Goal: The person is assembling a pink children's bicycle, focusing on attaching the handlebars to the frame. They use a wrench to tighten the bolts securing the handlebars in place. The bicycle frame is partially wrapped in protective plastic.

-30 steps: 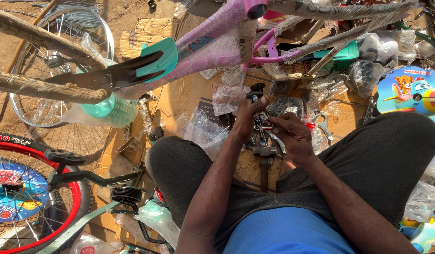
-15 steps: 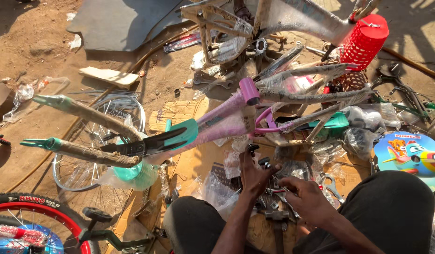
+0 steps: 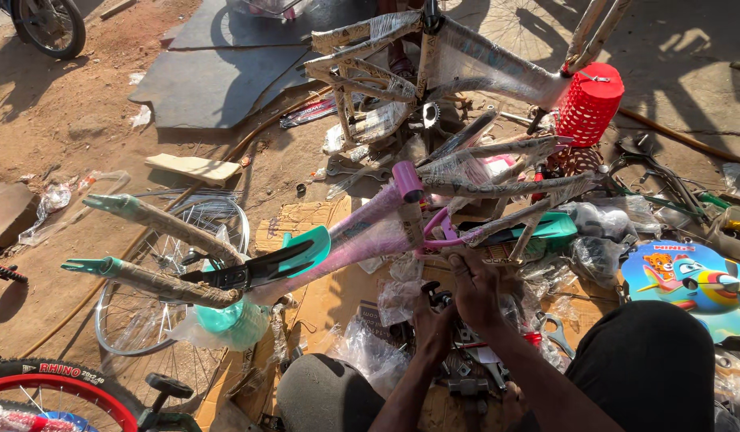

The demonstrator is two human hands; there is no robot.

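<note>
— Hands first: where are they?

— Left hand (image 3: 432, 324) sits low at centre, fingers curled together over small dark metal parts (image 3: 466, 376) lying on the cardboard sheet (image 3: 306, 220). Right hand (image 3: 475, 290) is just beside it at 1 o'clock, fingers closed around the lower end of the pink bicycle frame (image 3: 362, 236); what exactly it pinches there I cannot tell.

— Containers?

— Red plastic basket (image 3: 590, 104) at 2 o'clock from the hands, mounted on the wrapped grey frame (image 3: 474, 60). Its inside is not visible. Clear plastic bags (image 3: 370, 352) lie around the parts, crumpled; contents too blurred to read.

— And the frame itself?

— Pink frame runs from the hands out toward 10 o'clock, a teal-and-black mudguard (image 3: 266, 268) lying against it. Paper-wrapped fork legs with teal tips (image 3: 146, 244) stretch toward 9 o'clock, over a bare spoked wheel (image 3: 174, 296). A red-rimmed tyre (image 3: 58, 392) sits at 8 o'clock. A round cartoon plate (image 3: 690, 284) lies at 3 o'clock, near the person's knee.
</note>
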